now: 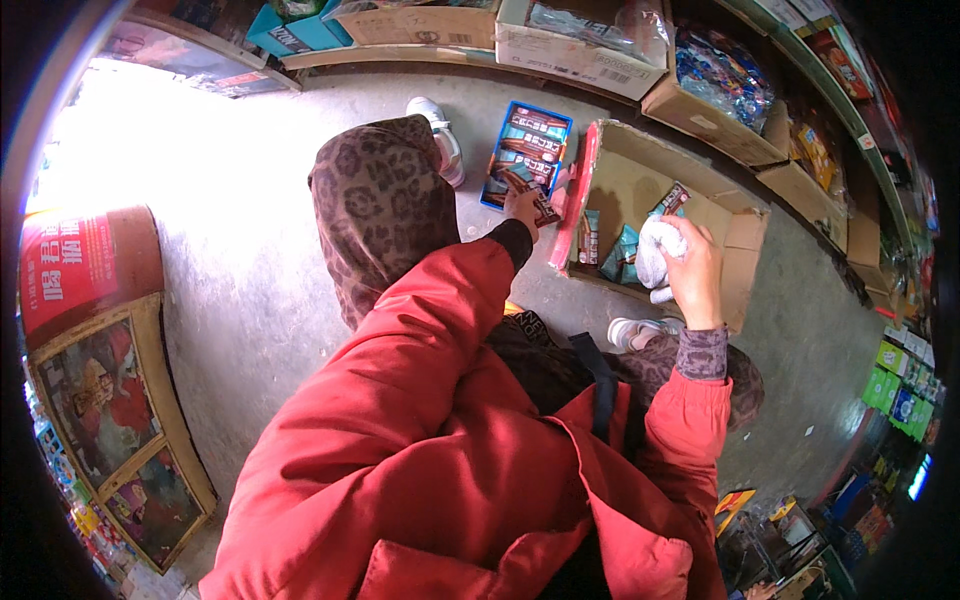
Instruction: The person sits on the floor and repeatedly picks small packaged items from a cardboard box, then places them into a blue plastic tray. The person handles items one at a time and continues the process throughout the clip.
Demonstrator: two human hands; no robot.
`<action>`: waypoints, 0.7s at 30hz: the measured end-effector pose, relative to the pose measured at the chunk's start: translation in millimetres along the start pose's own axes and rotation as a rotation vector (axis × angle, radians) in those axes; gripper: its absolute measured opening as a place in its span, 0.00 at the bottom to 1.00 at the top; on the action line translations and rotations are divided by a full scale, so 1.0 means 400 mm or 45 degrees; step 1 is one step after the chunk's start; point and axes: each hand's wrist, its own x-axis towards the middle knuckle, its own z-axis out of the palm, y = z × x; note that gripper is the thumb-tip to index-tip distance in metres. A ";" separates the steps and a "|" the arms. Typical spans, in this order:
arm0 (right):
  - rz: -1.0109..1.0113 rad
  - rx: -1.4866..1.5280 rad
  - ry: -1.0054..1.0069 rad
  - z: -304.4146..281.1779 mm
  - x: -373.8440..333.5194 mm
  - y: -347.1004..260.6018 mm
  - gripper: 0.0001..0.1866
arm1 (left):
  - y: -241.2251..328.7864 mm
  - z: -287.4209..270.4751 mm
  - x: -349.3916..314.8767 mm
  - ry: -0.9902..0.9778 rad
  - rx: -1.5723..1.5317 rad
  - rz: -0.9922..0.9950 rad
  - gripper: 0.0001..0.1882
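Blue tray (490, 194) of wrapped bars (530, 147); left hand (520, 207), curled round brown bar (546, 210), at its edge; right hand (698, 275), pinching white cloth (652, 262) over cardboard box (632, 160).

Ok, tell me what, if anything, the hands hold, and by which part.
Left hand: wrapped brown-and-blue bars, apparently by their middles, though the grip is partly hidden. Right hand: a bunched white cloth, gripped at its right side.
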 end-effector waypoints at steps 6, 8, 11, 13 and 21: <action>0.019 0.055 -0.057 0.012 -0.008 0.000 0.22 | -0.178 -0.159 0.272 -0.168 0.372 0.097 0.04; 0.037 0.002 -0.094 0.014 -0.006 0.003 0.22 | -0.203 -0.193 0.317 -0.373 0.732 0.484 0.07; 0.042 -0.034 -0.122 0.019 -0.004 0.001 0.22 | -0.185 -0.205 0.279 -0.353 1.058 0.471 0.10; 0.037 -0.025 -0.123 0.025 0.004 -0.003 0.22 | -0.145 -0.193 0.216 -0.324 1.415 0.679 0.11; 0.025 0.014 -0.155 0.021 0.009 -0.015 0.22 | -0.029 -0.115 0.069 -0.098 1.867 0.694 0.11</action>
